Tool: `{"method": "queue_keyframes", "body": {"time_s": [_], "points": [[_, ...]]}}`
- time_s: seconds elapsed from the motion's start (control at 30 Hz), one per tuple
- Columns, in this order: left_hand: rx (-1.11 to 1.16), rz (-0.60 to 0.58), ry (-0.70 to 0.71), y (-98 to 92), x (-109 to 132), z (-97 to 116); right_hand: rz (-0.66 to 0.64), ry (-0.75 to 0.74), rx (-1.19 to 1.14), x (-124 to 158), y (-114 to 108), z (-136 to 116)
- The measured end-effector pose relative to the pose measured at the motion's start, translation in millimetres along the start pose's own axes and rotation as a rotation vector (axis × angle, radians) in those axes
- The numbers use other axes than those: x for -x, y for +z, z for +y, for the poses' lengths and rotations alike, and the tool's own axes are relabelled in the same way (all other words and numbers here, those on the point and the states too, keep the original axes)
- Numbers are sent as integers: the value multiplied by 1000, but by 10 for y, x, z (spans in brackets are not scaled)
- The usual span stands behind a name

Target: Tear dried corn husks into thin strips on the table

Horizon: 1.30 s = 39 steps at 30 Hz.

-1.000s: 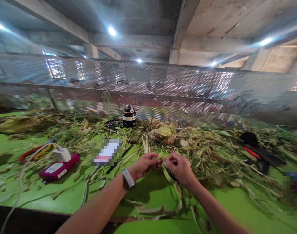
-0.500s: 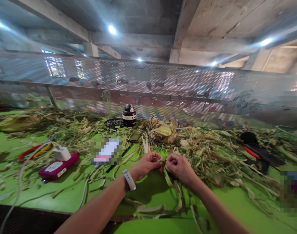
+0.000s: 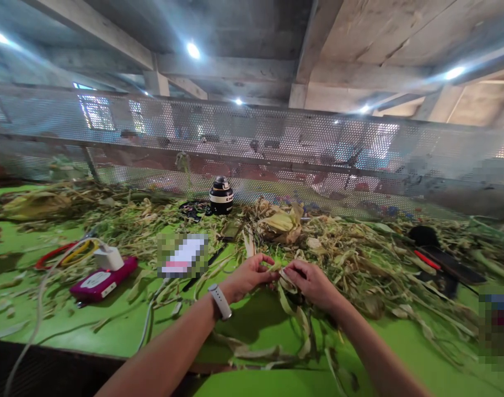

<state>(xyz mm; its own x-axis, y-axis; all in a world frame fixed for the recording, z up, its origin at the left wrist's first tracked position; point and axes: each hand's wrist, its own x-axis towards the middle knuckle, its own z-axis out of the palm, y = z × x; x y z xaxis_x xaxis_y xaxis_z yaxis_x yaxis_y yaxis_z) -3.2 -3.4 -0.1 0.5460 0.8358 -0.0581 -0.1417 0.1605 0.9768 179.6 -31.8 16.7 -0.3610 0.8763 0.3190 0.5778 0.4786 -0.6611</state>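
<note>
Over the green tabletop (image 3: 252, 380) my two hands meet close together in the middle. My left hand (image 3: 250, 278), a white band on its wrist, pinches a pale green strip of plant husk, which looks like corn husk. Thumb and fingers of my right hand (image 3: 312, 281) close on the same husk strip (image 3: 285, 298) just to the right. Long ends hang from between the hands onto the table. Part of the strip is hidden by my fingers. Behind my hands lies a yellowish husk bundle (image 3: 280, 220).
Loose husk strips (image 3: 371, 264) cover the right and back of the table. On the left are a magenta power strip (image 3: 103, 281) with a white plug (image 3: 108, 257), and a blurred phone (image 3: 185, 255). A black jar (image 3: 221, 197) stands before the perforated metal screen (image 3: 256, 132).
My right hand has shifted slightly right and its fingers are more stretched out along the strip. My left hand stays nearly in place. The view has moved slightly.
</note>
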Motion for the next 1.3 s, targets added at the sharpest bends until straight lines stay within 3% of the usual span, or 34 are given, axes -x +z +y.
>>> {"method": "queue_keyframes", "body": {"time_s": [0.27,0.53,0.73,0.97,1.17,1.3], "points": [[36,2,1,0,-43,-18,230,49,97,7,136,-8],[57,-19,-19,19,-33,-10,262,-1,192,28,140,-17],[66,-20,-25,14,-30,-27,215,-40,155,35,151,-58],[69,-56,-21,22,-19,-8,337,39,74,28,232,-39],[136,-5,0,-17,-14,57,240,83,-183,47,85,-67],[160,48,-6,-33,-10,88,216,73,-163,44,31,-43]]}}
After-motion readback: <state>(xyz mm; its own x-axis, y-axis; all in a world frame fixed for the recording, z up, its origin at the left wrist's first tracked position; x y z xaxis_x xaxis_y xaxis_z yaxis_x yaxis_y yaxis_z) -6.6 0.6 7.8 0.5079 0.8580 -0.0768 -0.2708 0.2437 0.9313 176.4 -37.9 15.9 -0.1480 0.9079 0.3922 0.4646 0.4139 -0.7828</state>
